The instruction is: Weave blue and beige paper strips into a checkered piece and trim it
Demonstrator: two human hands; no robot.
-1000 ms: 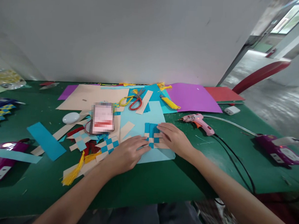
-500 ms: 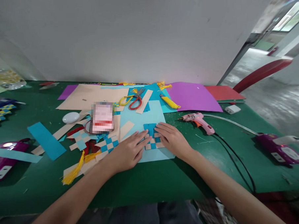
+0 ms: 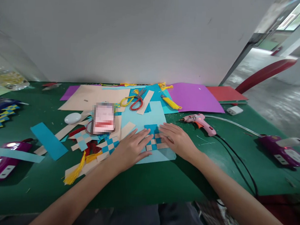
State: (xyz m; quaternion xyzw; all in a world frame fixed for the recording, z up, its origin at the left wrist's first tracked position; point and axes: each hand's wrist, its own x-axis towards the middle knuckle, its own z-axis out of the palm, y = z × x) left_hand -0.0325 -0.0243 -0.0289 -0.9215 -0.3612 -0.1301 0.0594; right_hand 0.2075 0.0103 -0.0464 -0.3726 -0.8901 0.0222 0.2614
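Observation:
A small woven patch of blue and tan paper strips (image 3: 154,139) lies on a light blue sheet (image 3: 149,120) on the green table (image 3: 146,185). My left hand (image 3: 130,149) lies flat with fingers stretched out, its fingertips touching the patch's left side. My right hand (image 3: 177,140) rests on the patch's right side, fingers extended and pressing down. Neither hand holds anything.
Left of my hands lie more woven pieces (image 3: 108,144), loose strips, a yellow tassel (image 3: 74,174) and a white oval object (image 3: 72,118). Scissors (image 3: 135,100) lie behind. A pink glue gun (image 3: 200,123) with a black cord sits right. Purple and red sheets lie at the back.
My left hand has spread its fingers and slid up along the patch's left side. The right hand shifted slightly right, uncovering more of the weave.

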